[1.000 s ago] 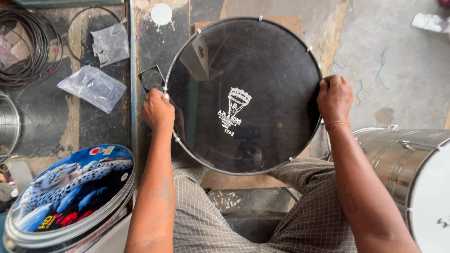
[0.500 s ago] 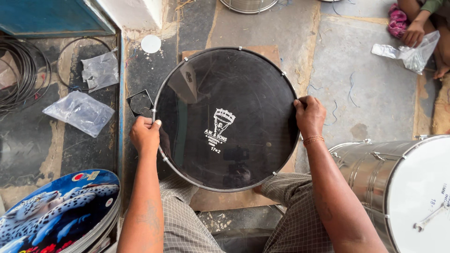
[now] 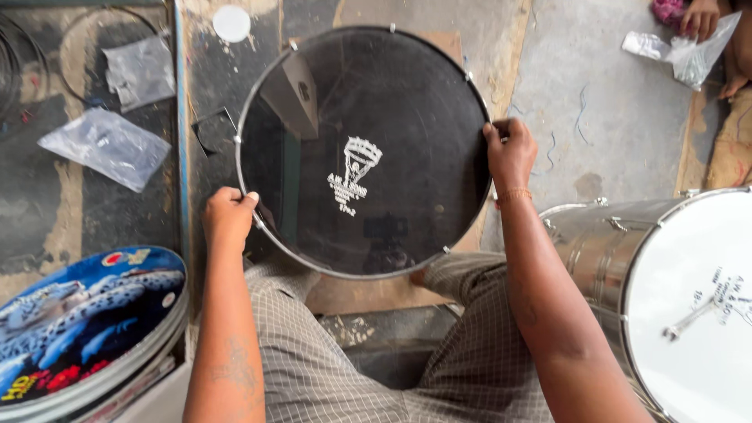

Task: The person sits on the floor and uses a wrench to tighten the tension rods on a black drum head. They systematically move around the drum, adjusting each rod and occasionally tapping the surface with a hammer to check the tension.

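A round drum head (image 3: pixel 368 149), a dark translucent film stretched in a thin metal hoop, is held flat above the person's knees, in the middle of the view. A small white emblem sits near its centre, and short metal lugs stand out at intervals round the rim. The film is glossy enough to show faint reflections and thin enough that the floor shows dimly through it.

The left hand (image 3: pixel 229 219) is closed on the near-left part of the hoop, fingers curled over the edge. The right hand (image 3: pixel 511 153) is closed on the right part of the hoop. Gripping at roughly opposite points probably keeps the wide, light disc level and leaves the film itself untouched.

Below the disc lie the person's legs in checked cloth (image 3: pixel 313 368), and beyond it a brown board (image 3: pixel 439 43) on the floor. At the right, a drum with a shiny metal shell (image 3: pixel 595 243) lies on its side, its white head (image 3: pixel 697 305) turned toward the camera. At the near left is a stack of printed drum heads (image 3: pixel 86 329), the top one blue with a spotted animal pattern. Farther left lie two clear plastic bags (image 3: pixel 110 145) and coils of dark wire (image 3: pixel 19 70). A small white disc (image 3: pixel 231 23) lies at the far edge. Another person's hand (image 3: pixel 699 16) touches crumpled plastic (image 3: pixel 681 51) at the far right.
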